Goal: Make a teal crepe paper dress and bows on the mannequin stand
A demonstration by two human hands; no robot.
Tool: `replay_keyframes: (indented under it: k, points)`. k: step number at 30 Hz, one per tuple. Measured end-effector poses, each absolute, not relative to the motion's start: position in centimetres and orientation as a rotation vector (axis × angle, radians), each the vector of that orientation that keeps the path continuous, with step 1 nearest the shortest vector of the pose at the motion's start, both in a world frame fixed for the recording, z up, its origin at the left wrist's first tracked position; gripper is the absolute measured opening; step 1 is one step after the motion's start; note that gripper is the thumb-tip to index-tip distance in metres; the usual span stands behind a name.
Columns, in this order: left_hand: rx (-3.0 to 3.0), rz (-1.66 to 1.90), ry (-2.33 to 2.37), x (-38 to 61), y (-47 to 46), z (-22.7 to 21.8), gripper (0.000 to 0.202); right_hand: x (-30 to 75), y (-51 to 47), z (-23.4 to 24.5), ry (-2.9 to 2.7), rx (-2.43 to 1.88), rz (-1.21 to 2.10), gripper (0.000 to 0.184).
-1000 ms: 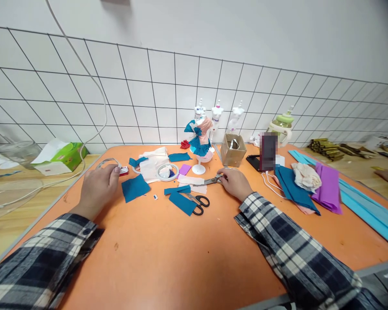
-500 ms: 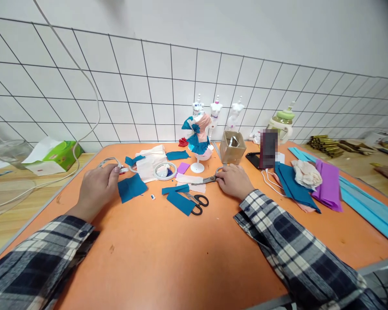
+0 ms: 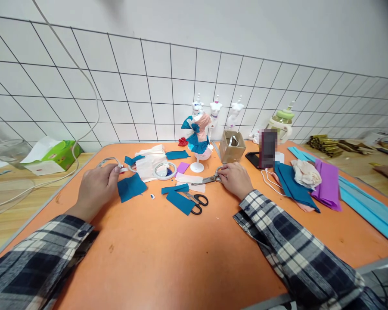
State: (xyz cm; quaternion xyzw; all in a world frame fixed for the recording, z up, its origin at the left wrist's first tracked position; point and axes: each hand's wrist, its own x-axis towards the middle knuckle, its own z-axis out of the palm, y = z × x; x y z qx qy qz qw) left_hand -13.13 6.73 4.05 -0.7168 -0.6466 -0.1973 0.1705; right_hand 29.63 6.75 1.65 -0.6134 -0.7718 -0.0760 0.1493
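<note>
My left hand (image 3: 98, 185) rests on the left of the orange table, fingers closed. A whitish loop (image 3: 110, 159) and a small white-and-red end (image 3: 124, 170) show beyond its fingers; what it grips is mostly hidden. Close by lies a blue crepe paper square (image 3: 131, 187). My right hand (image 3: 236, 180) is closed at the handles of grey metal scissors (image 3: 207, 179), whose blades point left over a pale pink strip (image 3: 187, 178). Black-handled scissors (image 3: 200, 202) lie nearer me, against a blue paper piece (image 3: 181, 203). A small dress form (image 3: 197, 137) in blue and pink paper stands behind.
A roll of white tape (image 3: 165, 171) lies mid-table. White mannequin busts (image 3: 215, 108), a cardboard box (image 3: 232, 147), a phone on a stand (image 3: 268, 150) and a green-lidded bottle (image 3: 281, 122) line the back. Folded blue paper (image 3: 292, 185) and purple paper (image 3: 327, 185) lie right.
</note>
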Motion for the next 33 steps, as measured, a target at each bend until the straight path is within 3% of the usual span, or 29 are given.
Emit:
replay_keyframes:
  k: [12, 25, 33]
  points:
    - [-2.051, -0.577, -1.832, -13.28, 6.68, 3.94, 0.040, 29.45, 6.74, 1.76, -2.288, -1.689, -0.169, 0.020]
    - [-2.053, -0.553, -1.825, -12.95, 6.64, 3.95, 0.038, 28.89, 6.66, 1.45, -2.303, -1.691, -0.212, 0.031]
    - [-2.053, -0.539, -1.835, -13.05, 6.59, 3.87, 0.038, 29.18, 6.38, 1.99, -2.185, -1.782, -0.302, 0.029]
